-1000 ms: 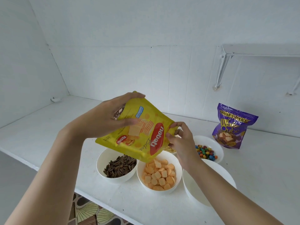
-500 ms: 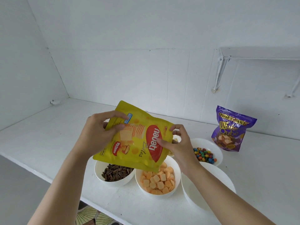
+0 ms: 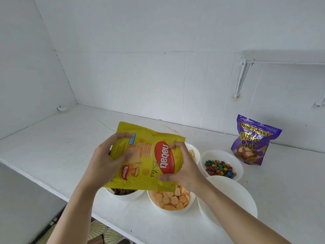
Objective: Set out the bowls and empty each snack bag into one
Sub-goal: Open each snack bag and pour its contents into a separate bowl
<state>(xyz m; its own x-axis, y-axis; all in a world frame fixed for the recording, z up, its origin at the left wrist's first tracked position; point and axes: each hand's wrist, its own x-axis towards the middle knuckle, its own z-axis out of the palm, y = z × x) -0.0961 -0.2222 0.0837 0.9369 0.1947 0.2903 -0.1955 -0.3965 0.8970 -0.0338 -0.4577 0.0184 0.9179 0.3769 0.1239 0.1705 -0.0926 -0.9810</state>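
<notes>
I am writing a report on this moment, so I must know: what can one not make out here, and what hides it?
Head view: the seed bowl is mostly behind the yellow bag; its fill is hidden.
Head view: the back bowl sits behind the right hand; only a few pale pieces show.
Head view: the yellow bag is opaque, gripped by the left hand too; whether it is empty cannot be told.

Bright, soft, even light; the purple snack bag [image 3: 253, 140] casts a faint shadow on the wall [image 3: 175, 76] behind it; straight lines bow toward the frame edges
</notes>
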